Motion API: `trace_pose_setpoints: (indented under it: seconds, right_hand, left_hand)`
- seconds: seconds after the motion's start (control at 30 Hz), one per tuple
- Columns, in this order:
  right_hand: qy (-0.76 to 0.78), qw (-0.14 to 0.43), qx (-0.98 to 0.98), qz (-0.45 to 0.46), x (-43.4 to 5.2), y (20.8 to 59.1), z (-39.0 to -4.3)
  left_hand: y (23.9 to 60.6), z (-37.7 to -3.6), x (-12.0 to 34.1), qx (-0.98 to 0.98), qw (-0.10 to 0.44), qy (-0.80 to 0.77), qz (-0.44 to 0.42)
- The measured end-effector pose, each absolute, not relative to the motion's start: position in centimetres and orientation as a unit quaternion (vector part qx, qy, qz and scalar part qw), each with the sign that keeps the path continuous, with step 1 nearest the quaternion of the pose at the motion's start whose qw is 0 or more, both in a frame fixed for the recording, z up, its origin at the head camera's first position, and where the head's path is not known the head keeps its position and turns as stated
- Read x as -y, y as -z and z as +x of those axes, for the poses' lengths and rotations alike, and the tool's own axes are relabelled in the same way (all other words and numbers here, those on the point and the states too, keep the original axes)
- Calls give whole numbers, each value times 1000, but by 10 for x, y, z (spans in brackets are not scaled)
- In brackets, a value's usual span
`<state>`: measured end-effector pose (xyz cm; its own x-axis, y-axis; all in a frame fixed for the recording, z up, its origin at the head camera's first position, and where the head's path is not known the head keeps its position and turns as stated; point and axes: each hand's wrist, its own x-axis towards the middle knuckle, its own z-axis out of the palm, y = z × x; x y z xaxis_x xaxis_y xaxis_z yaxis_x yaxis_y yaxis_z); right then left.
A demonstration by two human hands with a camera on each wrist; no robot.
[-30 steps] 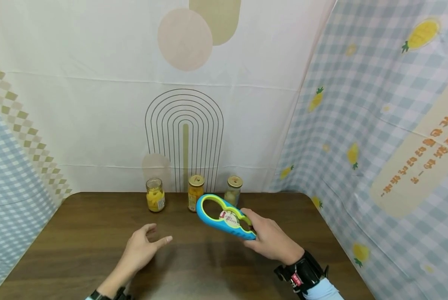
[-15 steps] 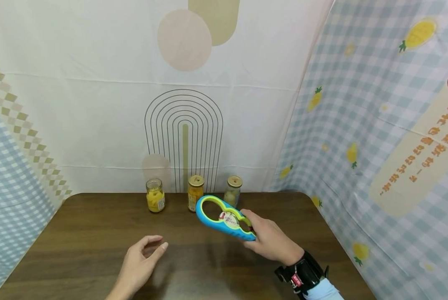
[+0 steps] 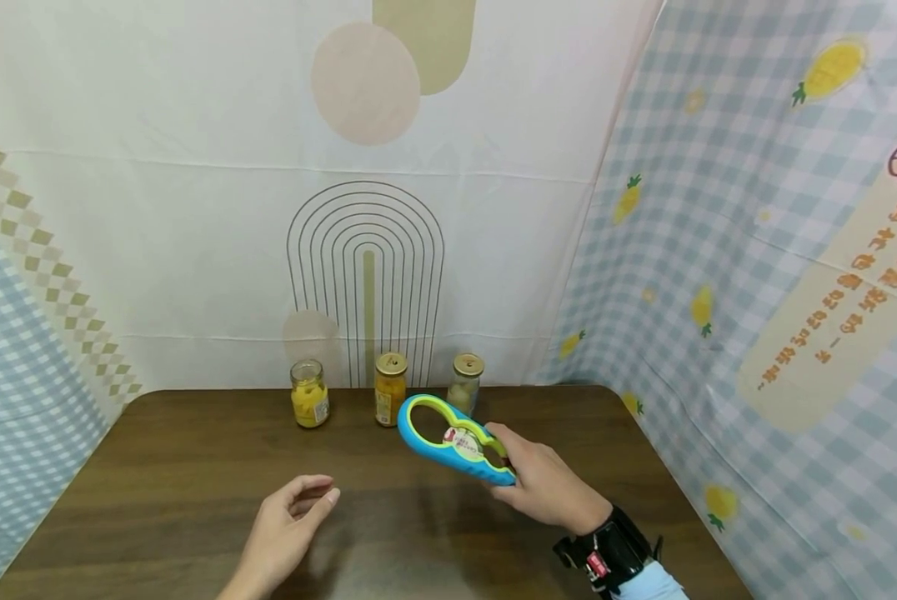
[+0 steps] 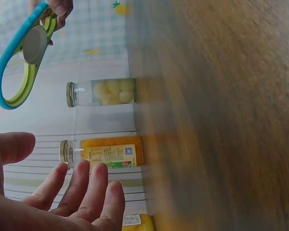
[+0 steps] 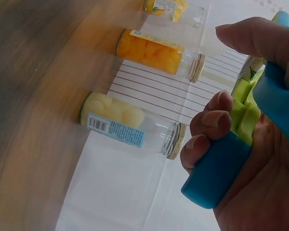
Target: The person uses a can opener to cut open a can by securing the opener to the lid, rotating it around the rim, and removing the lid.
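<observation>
- Overhead, from the head camera, a blue and green jar opener [image 3: 452, 439] is held above the wooden table [image 3: 156, 467] by the right hand [image 3: 542, 486], gripped at its narrow end so that the large ring points towards the three jars. The left hand [image 3: 291, 521] is kept low over the table, fingers loosely curled, nothing held.
- Along the back edge, a left jar [image 3: 309, 393], a middle jar [image 3: 390, 388] and a right jar [image 3: 466, 382] are stood upright in a row, just in front of the backdrop.
- From the left wrist, relaxed fingers [image 4: 82, 190] are seen apart from the middle jar [image 4: 103, 153], with the opener [image 4: 21, 57] raised beyond.
- From the right wrist, fingers [image 5: 209, 130] are wrapped round the blue handle [image 5: 221, 171], clamped firmly, presumably for leverage; the pale-fruit jar [image 5: 127, 126] lies nearest.
</observation>
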<state>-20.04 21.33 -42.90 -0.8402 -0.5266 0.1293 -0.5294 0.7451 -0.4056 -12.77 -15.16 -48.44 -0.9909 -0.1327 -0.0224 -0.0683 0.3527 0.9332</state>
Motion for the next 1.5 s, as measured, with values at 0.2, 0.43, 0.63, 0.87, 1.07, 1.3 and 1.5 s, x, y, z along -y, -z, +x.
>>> trace_pose_setpoints:
  seconds: [0.2, 0.43, 0.63, 0.87, 1.07, 1.3, 1.5]
  right_hand:
    - [-214, 2, 934, 287, -214, 429, -201]
    - [-209, 3, 933, 294, -211, 426, -201]
    - [-207, 6, 932, 298, -208, 422, -200]
    - [-207, 9, 932, 296, -208, 421, -198]
    - [-207, 14, 933, 295, -209, 423, -198]
    - [-208, 18, 932, 296, -209, 426, -200]
    - [-210, 20, 929, 303, -205, 424, -200]
  left_hand:
    - [485, -126, 147, 813, 35, 578, 61]
    - [483, -129, 145, 811, 23, 581, 62]
    - [482, -131, 144, 808, 22, 585, 60]
    - [482, -131, 143, 810, 29, 582, 66]
    - [483, -133, 144, 808, 32, 584, 70]
    - [483, -133, 140, 798, 17, 598, 70]
    - [482, -140, 128, 700, -83, 709, 26]
